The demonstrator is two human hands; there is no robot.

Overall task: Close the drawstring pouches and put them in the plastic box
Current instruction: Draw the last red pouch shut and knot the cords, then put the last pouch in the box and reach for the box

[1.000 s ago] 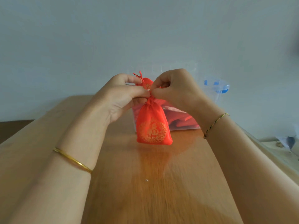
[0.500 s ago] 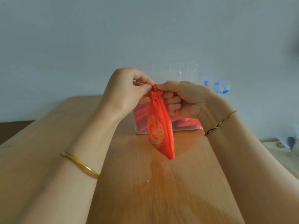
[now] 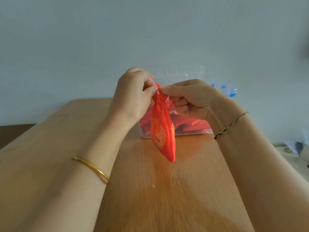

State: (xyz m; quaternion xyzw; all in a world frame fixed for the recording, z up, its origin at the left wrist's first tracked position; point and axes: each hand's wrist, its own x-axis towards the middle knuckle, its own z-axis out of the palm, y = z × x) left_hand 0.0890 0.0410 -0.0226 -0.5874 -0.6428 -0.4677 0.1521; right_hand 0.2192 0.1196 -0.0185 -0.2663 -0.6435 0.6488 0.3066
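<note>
So the red drawstring pouch (image 3: 161, 131) is being held up over the wooden table (image 3: 150, 206), right between the two hands and just in front of the clear plastic box (image 3: 192, 132). Its gathered neck is being pinched from both sides. The left hand (image 3: 133, 96) is being curled in from the left with thumb and fingertips nipped on the fabric. The right hand (image 3: 192, 99) is being brought in from the right, with thumb and forefinger clamped on the puckered top and the other fingers being held folded in just below it. The hands are being brought together at the very top of the pouch, and the rest of it is being left to dangle under them.

The long axis is being carried close to vertical — neck pointing up into the fingers, bottom corner pointing down at the table and being tipped a bit to the right. It's being shown nearly edge-on, with the gold pattern facing left. Whether the tip is touching the wood can't quite be told.

Behind it, more red pouches (image 3: 189, 122) are being stored in the box. A clear plastic piece with blue on it (image 3: 224, 89) is being left off to the right. A gold bangle (image 3: 91, 168) is being worn on the left wrist, and a thin cord bracelet (image 3: 230, 125) on the right.
</note>
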